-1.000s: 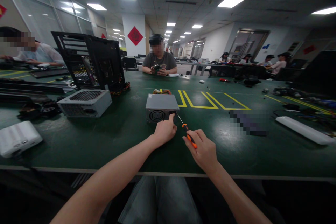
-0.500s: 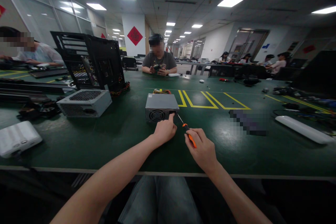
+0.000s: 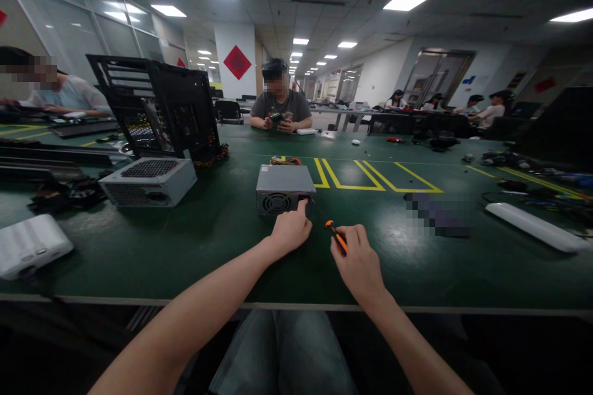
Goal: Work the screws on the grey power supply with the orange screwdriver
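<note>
A grey computer power supply [image 3: 285, 180] sits on the green table in front of me, its fan grille and socket side facing me. My left hand [image 3: 291, 228] rests before it, index finger stretched out and touching the face by the socket. The other fingers of that hand are curled, with nothing visible in them. To the right, my right hand [image 3: 356, 256] is closed around a screwdriver [image 3: 336, 237] with an orange and black handle. Its thin shaft points up and left at the power supply's lower right corner. Whether the tip touches a screw is too small to tell.
A second power supply [image 3: 151, 182] and an open black computer case [image 3: 162, 111] stand on the left. A white box [image 3: 34, 245] lies near the left edge, a long white bar [image 3: 535, 227] at right. Across the table sits a person [image 3: 280, 102] holding a small part.
My right hand has shifted slightly right, and the screwdriver's handle has moved slightly right and down with it. My left hand and the power supply stay put.
</note>
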A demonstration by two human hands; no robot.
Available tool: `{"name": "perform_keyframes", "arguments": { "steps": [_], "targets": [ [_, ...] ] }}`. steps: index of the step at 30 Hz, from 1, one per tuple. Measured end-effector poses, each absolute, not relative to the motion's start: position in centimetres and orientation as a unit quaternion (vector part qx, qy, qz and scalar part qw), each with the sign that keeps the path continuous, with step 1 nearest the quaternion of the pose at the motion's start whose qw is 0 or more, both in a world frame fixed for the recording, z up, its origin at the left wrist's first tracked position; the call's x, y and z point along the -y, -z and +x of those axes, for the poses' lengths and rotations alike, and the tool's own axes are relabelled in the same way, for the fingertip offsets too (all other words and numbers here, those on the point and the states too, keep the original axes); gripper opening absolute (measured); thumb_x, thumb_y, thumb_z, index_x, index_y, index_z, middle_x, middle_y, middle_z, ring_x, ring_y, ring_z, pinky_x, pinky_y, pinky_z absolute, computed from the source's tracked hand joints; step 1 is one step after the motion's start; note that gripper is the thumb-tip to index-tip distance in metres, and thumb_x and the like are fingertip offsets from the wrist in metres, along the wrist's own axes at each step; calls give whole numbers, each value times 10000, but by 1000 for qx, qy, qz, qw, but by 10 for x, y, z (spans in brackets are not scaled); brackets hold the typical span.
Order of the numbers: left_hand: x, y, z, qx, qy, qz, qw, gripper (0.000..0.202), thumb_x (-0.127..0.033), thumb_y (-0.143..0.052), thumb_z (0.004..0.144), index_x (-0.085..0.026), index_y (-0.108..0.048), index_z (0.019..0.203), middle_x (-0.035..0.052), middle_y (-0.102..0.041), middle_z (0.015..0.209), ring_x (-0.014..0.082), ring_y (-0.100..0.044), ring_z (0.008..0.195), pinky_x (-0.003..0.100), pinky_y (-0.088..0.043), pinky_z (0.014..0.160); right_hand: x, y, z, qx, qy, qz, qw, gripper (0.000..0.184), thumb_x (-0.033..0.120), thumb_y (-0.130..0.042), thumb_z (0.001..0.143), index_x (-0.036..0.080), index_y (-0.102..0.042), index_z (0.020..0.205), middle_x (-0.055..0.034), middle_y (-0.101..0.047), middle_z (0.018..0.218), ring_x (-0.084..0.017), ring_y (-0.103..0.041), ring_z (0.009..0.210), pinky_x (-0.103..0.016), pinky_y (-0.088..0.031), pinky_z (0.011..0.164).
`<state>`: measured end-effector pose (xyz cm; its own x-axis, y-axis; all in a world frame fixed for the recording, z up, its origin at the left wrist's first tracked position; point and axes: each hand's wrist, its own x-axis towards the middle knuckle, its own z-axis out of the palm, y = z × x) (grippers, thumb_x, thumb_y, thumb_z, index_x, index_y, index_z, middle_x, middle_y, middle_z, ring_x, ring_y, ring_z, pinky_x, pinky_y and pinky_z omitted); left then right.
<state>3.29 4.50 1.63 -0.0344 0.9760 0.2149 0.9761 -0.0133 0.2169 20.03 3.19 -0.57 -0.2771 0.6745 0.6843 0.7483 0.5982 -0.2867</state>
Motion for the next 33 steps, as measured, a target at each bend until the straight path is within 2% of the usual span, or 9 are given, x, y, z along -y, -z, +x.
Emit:
{"name": "perform_keyframes", "arguments": {
  "steps": [3, 7, 10, 15, 18, 22, 26, 30, 33],
  "targets": [
    [-46, -14, 32, 700, 159, -696, 7, 498, -226, -359, 849, -148, -241, 1327, 87, -669, 825, 230, -657, 759, 331, -470, 716, -32, 6, 198, 764, -97, -467, 435, 130, 270, -510, 786, 177, -535, 872, -60, -549, 869, -158, -568, 680, -253, -435, 507],
    [-47, -11, 31, 692, 164, -703, 15, 495, -231, -354, 847, -151, -242, 1322, 83, -669, 811, 236, -657, 752, 338, -472, 707, -32, 2, 190, 576, -499, -463, 453, 204, 290, -599, 720, 178, -524, 873, 1, -576, 717, -125, -558, 550, -198, -385, 378],
    [-47, -11, 31, 696, 164, -699, 19, 502, -227, -365, 838, -147, -250, 1320, 80, -669, 800, 241, -660, 758, 336, -474, 705, -29, -5, 178, 476, -626, -437, 436, 186, 272, -590, 719, 161, -505, 840, 5, -575, 621, -112, -537, 495, -162, -326, 313],
    [-46, -14, 32, 703, 153, -694, 11, 504, -231, -381, 837, -150, -256, 1318, 88, -674, 821, 236, -661, 774, 332, -472, 716, -24, -11, 162, 382, -716, -380, 444, 196, 252, -657, 661, 151, -508, 740, -5, -580, 629, -44, -451, 446, -107, -236, 288],
    [-46, -15, 33, 705, 146, -694, 4, 499, -232, -374, 844, -156, -245, 1320, 88, -674, 830, 234, -660, 779, 334, -470, 719, -23, -9, 157, 334, -740, -359, 460, 199, 199, -694, 616, 148, -512, 679, 12, -555, 607, -24, -418, 432, -96, -230, 281],
    [-45, -17, 33, 704, 143, -696, 2, 493, -234, -360, 853, -148, -241, 1324, 92, -670, 839, 233, -658, 791, 327, -466, 728, -23, -5, 155, 287, -763, -343, 466, 132, 236, -640, 686, 147, -543, 676, 1, -560, 605, -33, -443, 443, -101, -284, 296],
    [-46, -16, 32, 709, 138, -691, -6, 503, -227, -374, 848, -157, -235, 1326, 80, -669, 824, 223, -659, 784, 306, -464, 713, -22, -8, 155, 266, -785, -333, 449, 164, 278, -553, 773, 122, -593, 742, -23, -568, 614, -47, -480, 465, -107, -322, 317],
    [-47, -16, 32, 700, 149, -698, -10, 526, -234, -408, 830, -164, -236, 1322, 75, -672, 832, 227, -659, 782, 314, -468, 707, -23, -9, 156, 253, -796, -325, 444, 184, 270, -512, 809, 111, -597, 775, -20, -547, 589, -34, -437, 430, -100, -289, 306],
    [-46, -16, 33, 708, 146, -690, -2, 500, -226, -375, 843, -156, -250, 1321, 83, -671, 836, 230, -660, 795, 319, -470, 722, -25, -5, 156, 244, -792, -323, 457, 147, 278, -567, 776, 138, -570, 730, -6, -538, 588, -30, -405, 416, -103, -269, 294]
  ]
}}
